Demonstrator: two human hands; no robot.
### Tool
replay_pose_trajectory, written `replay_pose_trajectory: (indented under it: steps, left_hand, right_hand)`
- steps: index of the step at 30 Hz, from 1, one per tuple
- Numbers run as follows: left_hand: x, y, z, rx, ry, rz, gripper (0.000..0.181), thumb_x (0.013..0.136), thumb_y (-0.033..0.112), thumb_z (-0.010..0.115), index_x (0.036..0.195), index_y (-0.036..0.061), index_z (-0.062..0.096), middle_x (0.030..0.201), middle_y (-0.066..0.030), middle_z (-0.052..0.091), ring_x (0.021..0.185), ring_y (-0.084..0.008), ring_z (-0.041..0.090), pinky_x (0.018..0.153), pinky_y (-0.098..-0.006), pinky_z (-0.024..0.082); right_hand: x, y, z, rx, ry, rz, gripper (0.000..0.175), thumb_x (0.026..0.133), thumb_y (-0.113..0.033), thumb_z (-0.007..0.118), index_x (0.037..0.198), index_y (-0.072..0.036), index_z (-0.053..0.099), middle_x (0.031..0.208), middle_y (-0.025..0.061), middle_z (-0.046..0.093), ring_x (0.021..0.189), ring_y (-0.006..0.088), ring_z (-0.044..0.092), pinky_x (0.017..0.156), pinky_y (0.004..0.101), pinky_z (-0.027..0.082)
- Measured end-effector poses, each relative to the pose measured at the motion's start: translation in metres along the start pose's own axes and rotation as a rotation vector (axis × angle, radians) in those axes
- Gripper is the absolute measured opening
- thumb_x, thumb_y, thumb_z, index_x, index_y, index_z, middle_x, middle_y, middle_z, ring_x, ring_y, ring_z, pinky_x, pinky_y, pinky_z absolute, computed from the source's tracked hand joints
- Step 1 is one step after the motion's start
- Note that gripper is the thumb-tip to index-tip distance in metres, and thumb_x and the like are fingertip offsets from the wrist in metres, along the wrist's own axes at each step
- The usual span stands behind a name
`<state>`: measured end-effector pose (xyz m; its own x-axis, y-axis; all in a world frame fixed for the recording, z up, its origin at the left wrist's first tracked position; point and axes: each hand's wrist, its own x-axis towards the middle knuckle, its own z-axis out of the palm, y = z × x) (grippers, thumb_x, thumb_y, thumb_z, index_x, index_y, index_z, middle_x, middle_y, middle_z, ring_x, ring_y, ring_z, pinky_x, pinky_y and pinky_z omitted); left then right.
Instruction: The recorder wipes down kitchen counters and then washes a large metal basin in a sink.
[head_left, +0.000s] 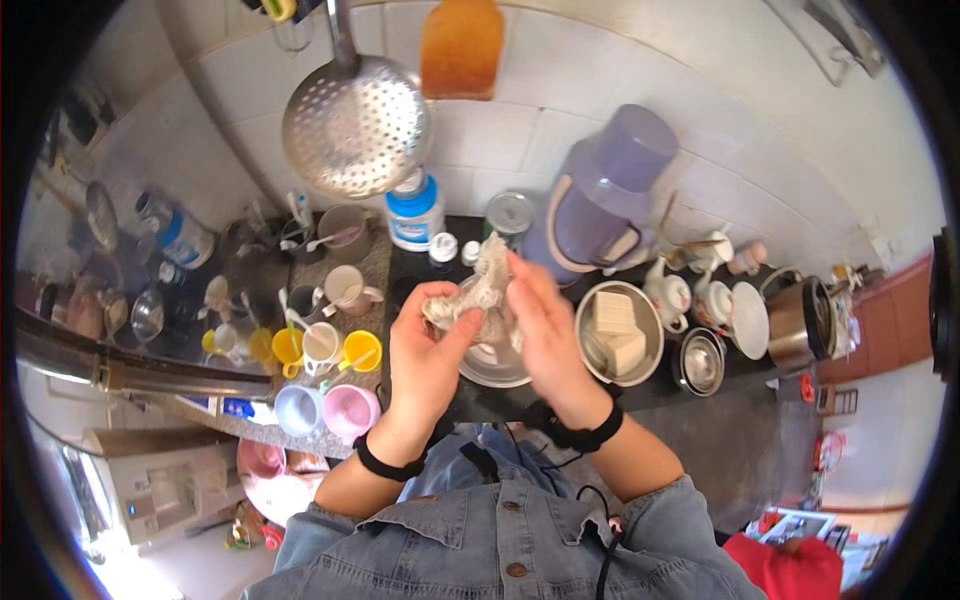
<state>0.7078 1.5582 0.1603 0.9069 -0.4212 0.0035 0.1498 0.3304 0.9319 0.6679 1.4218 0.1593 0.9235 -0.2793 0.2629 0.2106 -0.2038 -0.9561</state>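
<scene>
My left hand (431, 341) grips a pale, crumpled cloth (480, 296) between thumb and fingers. Beside the cloth's right side, my right hand (544, 326) is blurred, its fingers extended; whether it grips the cloth cannot be told. Both hands are over a round metal bowl (495, 377), whose inside they largely hide. Just to the right, a steel bowl (583, 352) holds pale rectangular blocks (619, 330). Black bands circle both wrists.
A purple thermos jug (577, 210) and a metal can (510, 214) stand behind the hands. A perforated skimmer (356, 127) hangs at upper left. Yellow cups (362, 351), a pink cup (351, 412) and a blue cup (298, 411) are left; teapots (666, 292) and nested metal bowls (701, 362) stand right.
</scene>
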Motion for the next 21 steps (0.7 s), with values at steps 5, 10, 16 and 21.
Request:
replay_pose_trajectory:
  steps: [5, 10, 16, 21]
  left_hand:
    - [-0.013, 0.002, 0.017, 0.539, -0.368, 0.293, 0.047, 0.077, -0.005, 0.061, 0.123, 0.0000, 0.049, 0.120, -0.0107, 0.050, 0.100, -0.0160, 0.055, 0.077, -0.0262, 0.048]
    - [0.013, 0.053, -0.020, 0.862, -0.277, 0.506, 0.040, 0.074, -0.004, 0.065, 0.113, 0.0018, 0.060, 0.099, -0.0100, 0.064, 0.087, -0.0148, 0.062, 0.077, -0.0273, 0.050]
    - [0.068, 0.092, -0.138, 0.825, 0.306, 0.516, 0.027, 0.088, 0.012, 0.056, 0.112, -0.0009, 0.059, 0.092, -0.0082, 0.067, 0.073, -0.0096, 0.061, 0.066, -0.0206, 0.048]
    - [0.033, 0.095, -0.159, 0.453, 0.666, 0.494, 0.022, 0.087, 0.014, 0.056, 0.105, 0.0015, 0.060, 0.081, -0.0073, 0.064, 0.058, -0.0115, 0.061, 0.052, -0.0195, 0.047]
  right_hand:
    - [-0.026, -0.010, -0.008, 0.175, 0.067, 0.159, 0.043, 0.094, -0.019, 0.047, 0.133, -0.001, 0.042, 0.118, 0.0104, 0.051, 0.109, 0.0153, 0.048, 0.093, 0.0270, 0.036]
    - [-0.012, -0.016, -0.042, 0.189, 0.117, 0.161, 0.032, 0.093, -0.011, 0.048, 0.122, 0.001, 0.050, 0.109, 0.0069, 0.059, 0.097, 0.0122, 0.056, 0.084, 0.0249, 0.045]
    - [-0.016, 0.009, -0.041, 0.831, -0.010, 0.445, 0.033, 0.090, -0.008, 0.048, 0.122, -0.001, 0.048, 0.113, 0.0094, 0.058, 0.096, 0.0171, 0.060, 0.085, 0.0319, 0.049]
    - [-0.042, 0.075, 0.013, 0.485, -0.327, 0.758, 0.040, 0.085, -0.008, 0.057, 0.123, 0.000, 0.049, 0.106, 0.0060, 0.060, 0.092, 0.0133, 0.059, 0.076, 0.0269, 0.050]
